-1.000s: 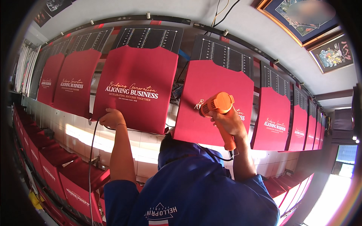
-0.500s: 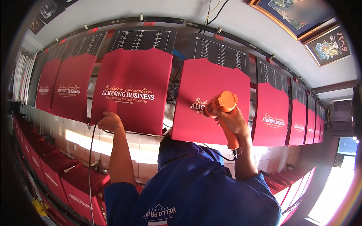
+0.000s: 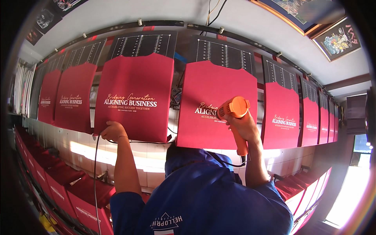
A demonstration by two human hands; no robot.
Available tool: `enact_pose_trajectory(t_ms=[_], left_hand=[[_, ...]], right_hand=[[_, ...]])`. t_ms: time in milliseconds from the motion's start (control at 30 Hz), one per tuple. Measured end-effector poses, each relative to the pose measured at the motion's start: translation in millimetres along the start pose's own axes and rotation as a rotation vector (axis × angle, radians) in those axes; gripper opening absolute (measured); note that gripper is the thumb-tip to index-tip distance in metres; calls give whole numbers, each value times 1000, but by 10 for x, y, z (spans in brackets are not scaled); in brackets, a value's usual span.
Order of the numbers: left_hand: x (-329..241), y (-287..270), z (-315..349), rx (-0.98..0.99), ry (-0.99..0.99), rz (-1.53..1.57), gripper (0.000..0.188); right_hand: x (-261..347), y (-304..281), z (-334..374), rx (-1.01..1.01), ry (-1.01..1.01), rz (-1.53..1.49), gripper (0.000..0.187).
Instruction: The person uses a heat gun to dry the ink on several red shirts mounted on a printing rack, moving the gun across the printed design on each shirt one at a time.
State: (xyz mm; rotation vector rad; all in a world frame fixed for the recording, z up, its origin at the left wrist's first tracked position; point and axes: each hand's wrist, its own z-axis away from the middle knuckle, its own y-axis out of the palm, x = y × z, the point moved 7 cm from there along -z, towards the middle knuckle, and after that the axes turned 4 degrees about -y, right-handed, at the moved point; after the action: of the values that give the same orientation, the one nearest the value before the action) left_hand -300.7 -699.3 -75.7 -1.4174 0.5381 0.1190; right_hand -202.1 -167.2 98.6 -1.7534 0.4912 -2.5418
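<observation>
My right hand (image 3: 246, 127) is wrapped round the handle of an orange heat gun (image 3: 236, 106), its nozzle toward the light print of a red shirt (image 3: 219, 84). The gun covers part of that print. This shirt lies stretched on a dark board with white ruler marks. My left hand (image 3: 112, 131) is closed at the lower left corner of the neighbouring red shirt (image 3: 137, 78). A dark cord (image 3: 96, 176) runs through its fingers and hangs down to the left; another stretch passes under the shirt's lower edge.
More printed red shirts (image 3: 280, 105) on boards stretch away left and right. Behind me stands a second row of shirt boards (image 3: 58, 184). A dark rail (image 3: 164, 24) runs along the back, with framed pictures (image 3: 337, 41) on the wall. Pale tiles (image 3: 149, 156) show below.
The view has shifted slightly, and the shirts sit a little further left in it. The heat gun has moved slightly right relative to the print, uncovering more letters. Both hands keep their hold.
</observation>
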Motion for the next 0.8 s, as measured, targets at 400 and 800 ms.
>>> enact_pose_trajectory(t_ms=[400,800], left_hand=[[33,21,-28,10,-10,21,74],[19,4,1,11,-1,30,73]], right_hand=[[-20,-153,108,-44,39,-26,37],[-175,-349,154,-160,54,-18,41]])
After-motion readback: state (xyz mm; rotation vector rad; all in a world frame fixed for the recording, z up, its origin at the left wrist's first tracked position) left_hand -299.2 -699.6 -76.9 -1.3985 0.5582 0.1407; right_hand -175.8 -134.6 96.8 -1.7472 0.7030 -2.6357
